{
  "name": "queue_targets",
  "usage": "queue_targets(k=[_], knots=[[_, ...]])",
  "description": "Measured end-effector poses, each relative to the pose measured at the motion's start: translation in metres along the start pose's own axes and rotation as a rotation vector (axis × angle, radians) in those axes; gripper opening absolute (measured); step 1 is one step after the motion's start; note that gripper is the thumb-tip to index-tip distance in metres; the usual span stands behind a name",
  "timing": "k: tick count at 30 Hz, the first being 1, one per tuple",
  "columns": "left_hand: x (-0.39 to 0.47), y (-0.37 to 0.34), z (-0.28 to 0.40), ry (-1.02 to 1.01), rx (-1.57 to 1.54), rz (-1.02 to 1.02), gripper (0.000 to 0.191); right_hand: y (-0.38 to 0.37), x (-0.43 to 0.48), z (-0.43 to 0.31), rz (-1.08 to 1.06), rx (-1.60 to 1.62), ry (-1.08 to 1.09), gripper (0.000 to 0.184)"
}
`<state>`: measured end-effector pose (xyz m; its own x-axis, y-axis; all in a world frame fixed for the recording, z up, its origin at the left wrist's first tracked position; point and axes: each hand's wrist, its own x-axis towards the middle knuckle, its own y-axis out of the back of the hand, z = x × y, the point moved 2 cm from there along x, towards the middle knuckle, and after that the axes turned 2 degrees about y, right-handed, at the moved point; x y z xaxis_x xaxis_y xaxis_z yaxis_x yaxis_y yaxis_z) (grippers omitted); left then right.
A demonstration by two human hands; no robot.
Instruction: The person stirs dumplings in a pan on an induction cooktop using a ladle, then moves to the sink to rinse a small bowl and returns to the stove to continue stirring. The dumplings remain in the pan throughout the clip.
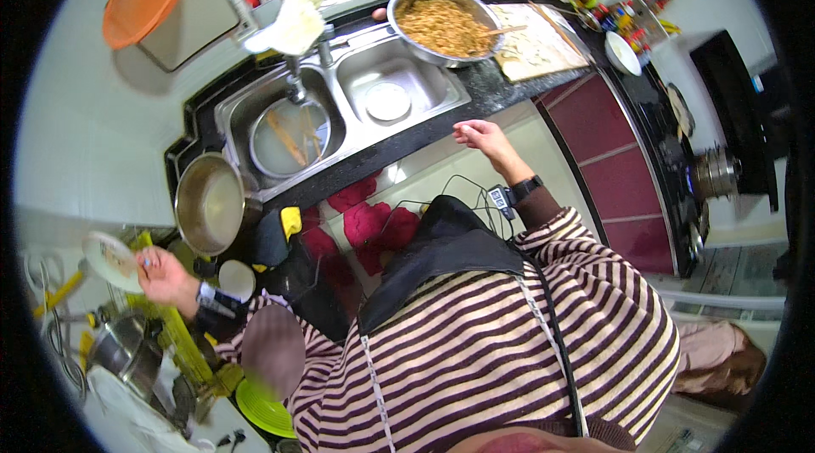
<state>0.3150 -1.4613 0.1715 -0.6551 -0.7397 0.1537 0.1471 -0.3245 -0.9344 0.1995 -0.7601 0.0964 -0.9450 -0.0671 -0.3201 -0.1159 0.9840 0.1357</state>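
Note:
My left hand (167, 280) grips the edge of a small white plate (113, 262) at the far left, beside a large steel pot (210, 203). A white bowl (237, 281) lies close to that wrist. My right hand (481, 136) is raised before the counter's front edge, fingers loosely curled with nothing visible in them. In the left sink basin a round metal basin (261, 138) holds cloudy water and wooden utensils (285, 138). A white round thing (388, 102) lies in the right sink basin.
A large steel bowl (407, 45) of brown food stands behind the sink, next to a floury board (541, 64). The stove (668, 134) is at the right. A yellow-green rack (184, 345) with pots and a green plate (264, 411) are lower left. Cables hang near my right wrist.

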Motion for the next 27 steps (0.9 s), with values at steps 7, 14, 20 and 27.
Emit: queue_targets(k=[7, 14, 20, 27], knots=[[-0.033, -0.029, -0.012, 0.086, -0.119, -0.114, 0.016, -0.001, 0.007, 0.008, -0.015, 0.038, -0.025, 0.028], [-0.128, -0.029, -0.061, 0.391, -0.401, 0.086, 0.011, 0.002, -0.002, -0.008, -0.1, -0.026, 0.05, 0.041], [-0.212, -0.072, -0.132, 0.114, 0.071, 0.245, 0.028, -0.01, 0.036, 0.011, -0.089, -0.006, -0.202, 0.038], [-0.26, -0.079, -0.135, 0.103, 0.299, 0.239, 0.043, -0.064, 0.093, -0.03, -0.529, -0.037, 0.033, 0.036]])
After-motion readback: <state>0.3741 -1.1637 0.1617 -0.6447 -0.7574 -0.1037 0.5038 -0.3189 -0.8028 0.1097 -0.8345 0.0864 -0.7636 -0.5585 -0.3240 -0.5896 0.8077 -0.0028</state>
